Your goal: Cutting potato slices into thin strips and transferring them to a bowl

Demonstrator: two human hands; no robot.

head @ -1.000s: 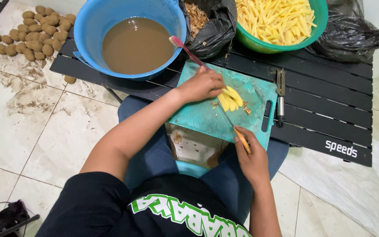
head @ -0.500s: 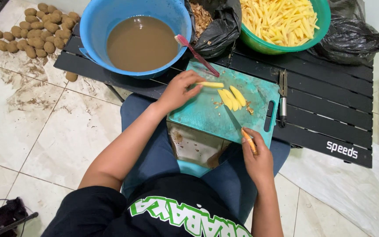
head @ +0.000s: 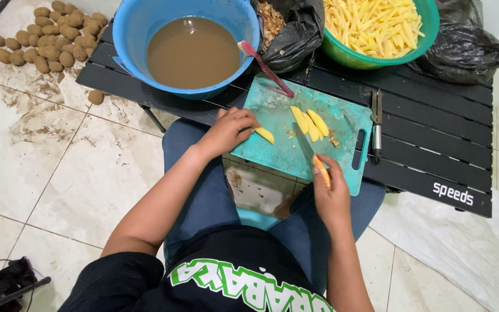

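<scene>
Since before, left hand [head: 229, 130] has slid to the teal plastic cutting board's [head: 278, 153] left edge, pinching a yellow potato slice [head: 265, 134]; right hand [head: 330, 193] grips an orange-handled knife [head: 320, 169].

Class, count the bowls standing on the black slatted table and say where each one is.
2. The blue bowl, holding brown water, stands at the table's left end. The green bowl, full of cut potato sticks, stands right of it, partly cut off by the picture's top edge.
</scene>
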